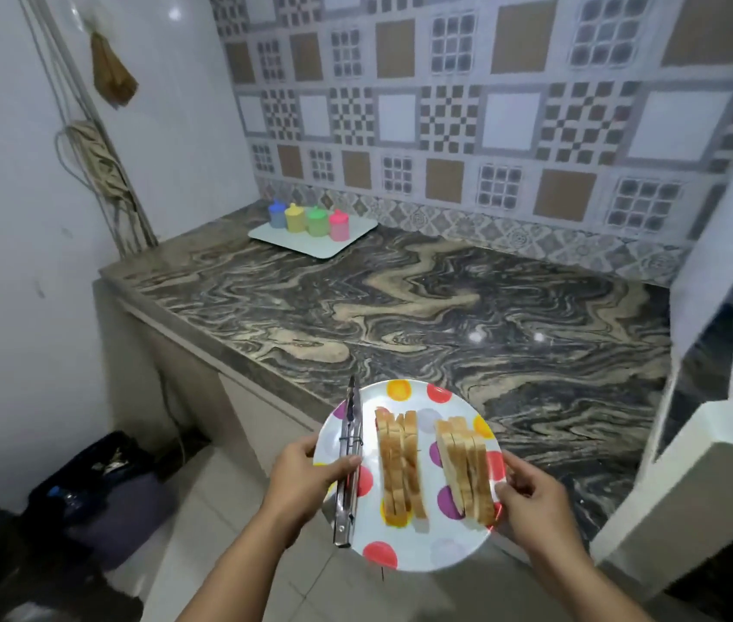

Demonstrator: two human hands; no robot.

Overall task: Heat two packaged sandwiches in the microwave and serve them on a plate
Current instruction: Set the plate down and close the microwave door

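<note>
Plate (405,547) held in the air at the near edge of the table (445,316), mostly out over the floor. Your left hand (306,480) grips the left rim, thumb on top pinning the metal tongs (349,464) against the plate. Your right hand (531,493) grips the right rim, fingers curled at the edge, touching or just beside the right sandwich.

Two sandwiches on the plate, out of any packaging: left sandwich (398,464) and right sandwich (465,471), both standing on edge, slices fanned, apart from each other.

Step in hand, as judged: carrying the plate to set down and serve.

- Keep the plate level; slices on edge tip easily.
- Keep your left thumb on the tongs, or they slide off.
- Lower onto bare table well in from the edge, far rim first, then free your fingers from under.
- The white tray (311,240) with four coloured jars (306,220) sits far back, well apart.

Writing: none readable on plate, tongs or jars.
</note>
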